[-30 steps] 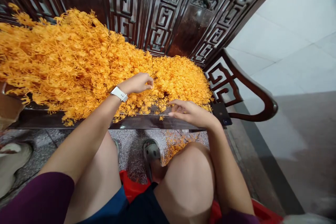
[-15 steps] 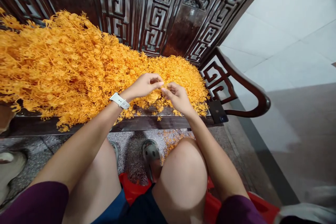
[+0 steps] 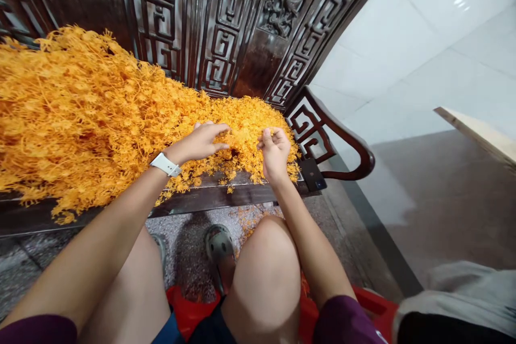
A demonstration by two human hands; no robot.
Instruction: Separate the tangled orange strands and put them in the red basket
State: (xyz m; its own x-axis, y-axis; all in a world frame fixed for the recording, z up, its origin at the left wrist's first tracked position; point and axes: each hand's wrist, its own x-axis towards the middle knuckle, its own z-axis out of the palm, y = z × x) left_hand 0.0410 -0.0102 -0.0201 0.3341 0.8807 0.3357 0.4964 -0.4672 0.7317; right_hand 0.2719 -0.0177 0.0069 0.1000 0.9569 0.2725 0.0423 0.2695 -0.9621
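A large heap of orange, thin-stranded plastic-looking pieces (image 3: 100,118) covers the seat of a dark wooden bench (image 3: 209,196). My left hand (image 3: 201,141), with a white watch (image 3: 165,164) at the wrist, is over the front of the heap, thumb and fingers apart and nothing seen between them. To its right my right hand (image 3: 275,151) is closed over the heap's right end, thumb against the fingers. Whatever it holds is too small to make out. The two hands are apart.
A dark phone (image 3: 313,174) lies at the bench's right end, beside the curved armrest (image 3: 355,158). The carved backrest (image 3: 226,27) rises behind the heap. Orange bits (image 3: 245,220) lie on the floor near my feet. A red stool (image 3: 193,309) is beneath me; pale fabric shows at lower right.
My hands have moved apart from where their fingertips met. The left has opened and the right has closed up. The view has swung right, bringing a wooden edge into sight at the right.
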